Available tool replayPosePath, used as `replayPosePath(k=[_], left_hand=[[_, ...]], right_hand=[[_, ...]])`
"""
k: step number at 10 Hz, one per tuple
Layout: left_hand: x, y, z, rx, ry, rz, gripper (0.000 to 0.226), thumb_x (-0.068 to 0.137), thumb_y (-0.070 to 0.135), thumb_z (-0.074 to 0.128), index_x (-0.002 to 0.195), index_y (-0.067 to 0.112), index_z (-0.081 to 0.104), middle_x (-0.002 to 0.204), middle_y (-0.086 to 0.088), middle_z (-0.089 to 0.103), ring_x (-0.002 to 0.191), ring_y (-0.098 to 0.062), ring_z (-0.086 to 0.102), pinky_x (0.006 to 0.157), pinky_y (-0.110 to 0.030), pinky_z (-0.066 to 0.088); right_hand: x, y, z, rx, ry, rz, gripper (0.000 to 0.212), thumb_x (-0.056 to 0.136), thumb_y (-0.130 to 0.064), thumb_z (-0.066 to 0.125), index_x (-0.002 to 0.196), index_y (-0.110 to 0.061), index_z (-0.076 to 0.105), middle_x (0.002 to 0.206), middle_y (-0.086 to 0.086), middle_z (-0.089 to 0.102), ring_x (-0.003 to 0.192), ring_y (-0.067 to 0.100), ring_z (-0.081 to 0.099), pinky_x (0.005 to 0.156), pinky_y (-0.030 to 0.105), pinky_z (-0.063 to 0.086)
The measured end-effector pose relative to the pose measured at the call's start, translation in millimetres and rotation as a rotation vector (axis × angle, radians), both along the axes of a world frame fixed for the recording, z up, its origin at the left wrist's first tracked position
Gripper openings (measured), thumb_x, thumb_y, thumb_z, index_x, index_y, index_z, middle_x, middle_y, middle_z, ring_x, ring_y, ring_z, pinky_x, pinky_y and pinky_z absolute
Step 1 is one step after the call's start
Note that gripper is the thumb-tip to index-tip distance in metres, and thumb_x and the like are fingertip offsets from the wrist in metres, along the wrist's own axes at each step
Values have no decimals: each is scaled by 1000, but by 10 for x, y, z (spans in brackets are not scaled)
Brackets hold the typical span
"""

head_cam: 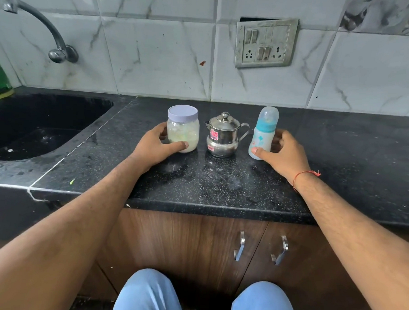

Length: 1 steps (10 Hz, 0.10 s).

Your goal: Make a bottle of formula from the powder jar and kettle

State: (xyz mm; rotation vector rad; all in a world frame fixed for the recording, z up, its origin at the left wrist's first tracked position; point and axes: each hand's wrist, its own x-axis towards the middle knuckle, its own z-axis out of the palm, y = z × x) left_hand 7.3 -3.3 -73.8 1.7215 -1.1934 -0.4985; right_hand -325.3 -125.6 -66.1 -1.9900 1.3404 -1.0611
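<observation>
Both grips are closed round containers: my left hand [156, 144] wraps the clear plastic powder jar with the lilac screw lid [183, 128], my right hand [283, 151] holds the capped, seemingly empty, translucent baby bottle with the teal collar [263, 134]. Between them the small lidded steel kettle [223, 135] stands on the black speckled counter [221, 186]. I judge nothing is opened yet; next comes uncapping. Pale powder fills the jar's lower part.

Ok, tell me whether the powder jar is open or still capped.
Capped. The powder jar stands upright on the counter with its lilac lid seated on top; the left hand grips its side.
</observation>
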Motion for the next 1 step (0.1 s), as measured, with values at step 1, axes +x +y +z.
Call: replayPosePath(k=[1], left_hand=[[-20, 4, 18, -12, -102, 32, 122, 66, 71, 85, 170, 26, 40, 162, 2, 60, 152, -24, 53, 128, -55, 41]], right_hand=[[26, 54, 8, -132, 60, -84, 109, 75, -52, 89, 161, -20, 31, 157, -1, 53, 139, 19, 53, 118, 42, 44]])
